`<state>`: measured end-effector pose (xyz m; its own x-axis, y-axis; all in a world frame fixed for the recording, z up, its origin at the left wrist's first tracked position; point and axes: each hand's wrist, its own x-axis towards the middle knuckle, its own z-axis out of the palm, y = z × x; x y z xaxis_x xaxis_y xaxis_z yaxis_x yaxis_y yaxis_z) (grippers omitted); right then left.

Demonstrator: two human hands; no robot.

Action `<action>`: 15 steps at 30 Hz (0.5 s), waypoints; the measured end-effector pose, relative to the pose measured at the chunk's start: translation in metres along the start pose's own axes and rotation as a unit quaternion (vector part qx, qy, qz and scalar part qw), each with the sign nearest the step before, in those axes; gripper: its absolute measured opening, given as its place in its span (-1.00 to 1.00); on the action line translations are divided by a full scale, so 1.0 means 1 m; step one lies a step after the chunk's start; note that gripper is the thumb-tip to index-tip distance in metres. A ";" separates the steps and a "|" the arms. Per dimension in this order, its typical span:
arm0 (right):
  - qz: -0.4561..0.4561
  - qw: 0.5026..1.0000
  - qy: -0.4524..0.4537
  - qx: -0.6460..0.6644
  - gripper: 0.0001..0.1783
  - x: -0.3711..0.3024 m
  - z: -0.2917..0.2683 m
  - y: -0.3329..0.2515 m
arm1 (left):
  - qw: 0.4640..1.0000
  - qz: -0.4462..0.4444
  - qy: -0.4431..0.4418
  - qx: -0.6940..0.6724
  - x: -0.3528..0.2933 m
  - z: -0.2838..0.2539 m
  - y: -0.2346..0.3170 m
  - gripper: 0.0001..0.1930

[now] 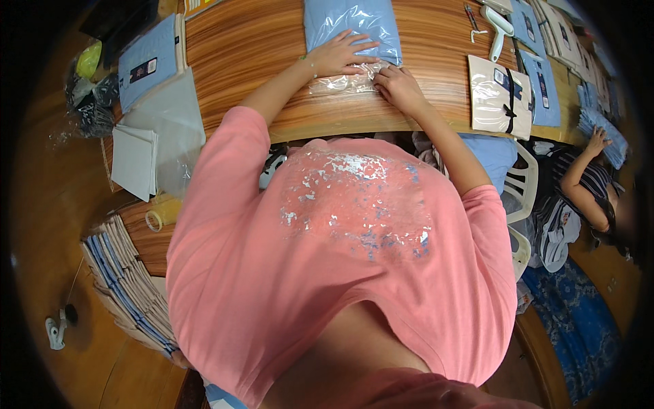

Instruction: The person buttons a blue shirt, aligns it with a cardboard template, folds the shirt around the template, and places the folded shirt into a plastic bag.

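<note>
A light blue folded garment in a clear plastic bag point(351, 24) lies on the wooden table point(245, 48) in front of me. My left hand point(339, 54) rests flat on the bag's near end, fingers spread. My right hand point(396, 85) presses on the bag's open flap point(340, 83) at the table's near edge, fingers bent onto the plastic. My pink shirt fills the lower middle of the view.
Bagged blue garments point(146, 61) and clear bags point(170, 123) lie at left, with a tape roll point(162, 215) and a stack of card sheets point(122, 279) below. At right lie a white tagging gun point(497, 27) and more packed garments point(501, 95). Another person point(589, 174) sits at right by a white chair point(521, 184).
</note>
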<state>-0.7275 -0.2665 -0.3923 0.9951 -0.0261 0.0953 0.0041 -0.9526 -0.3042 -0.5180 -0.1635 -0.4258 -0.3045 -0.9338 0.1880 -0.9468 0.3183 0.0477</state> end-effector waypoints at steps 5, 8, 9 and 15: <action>-0.048 0.997 0.051 -0.011 -0.85 -0.002 -0.007 0.000 | 1.000 -0.016 0.007 -0.005 -0.004 0.002 0.001 -0.50; -0.091 0.995 0.039 -0.018 -0.86 -0.011 -0.025 -0.019 | 1.000 -0.022 0.011 -0.009 -0.006 0.004 0.000 -0.50; -0.082 0.996 0.025 -0.012 -0.84 -0.020 -0.028 -0.023 | 1.000 -0.018 0.011 -0.010 -0.002 0.003 0.002 -0.50; -0.059 0.991 0.119 0.022 -0.65 -0.053 -0.033 -0.031 | 1.000 -0.021 0.002 -0.004 -0.003 0.002 0.002 -0.48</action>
<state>-0.7831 -0.2455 -0.3569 0.9363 0.0087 0.3510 0.1282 -0.9391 -0.3188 -0.5196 -0.1602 -0.4282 -0.2650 -0.9456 0.1889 -0.9575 0.2812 0.0640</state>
